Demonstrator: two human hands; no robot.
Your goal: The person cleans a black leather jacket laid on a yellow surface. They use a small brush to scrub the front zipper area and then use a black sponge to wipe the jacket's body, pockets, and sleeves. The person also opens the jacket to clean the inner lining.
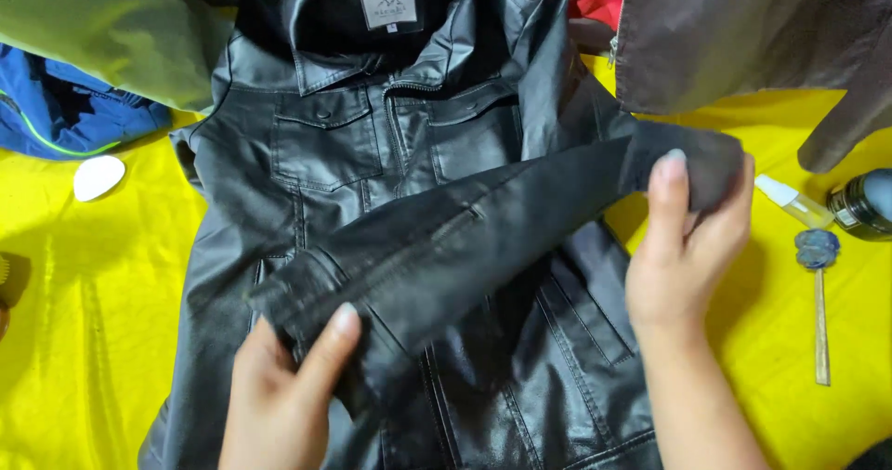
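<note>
A black leather jacket (pixel 353 154) lies front-up on a yellow cloth (pixel 93 293), collar toward the top. One sleeve (pixel 483 219) is folded diagonally across the chest. My left hand (pixel 283 396) grips the sleeve's cuff end at the lower left, thumb on top. My right hand (pixel 688 247) pinches the sleeve's upper fold at the right, fingers wrapped over the leather.
A white oval piece (pixel 98 176) lies at the left. A small clear bottle (pixel 792 201), a dark round tin (pixel 859 205) and a wooden-handled brush (pixel 819 284) sit at the right. Green (pixel 102 24), blue (pixel 56 108) and brown (pixel 743 33) garments lie along the top.
</note>
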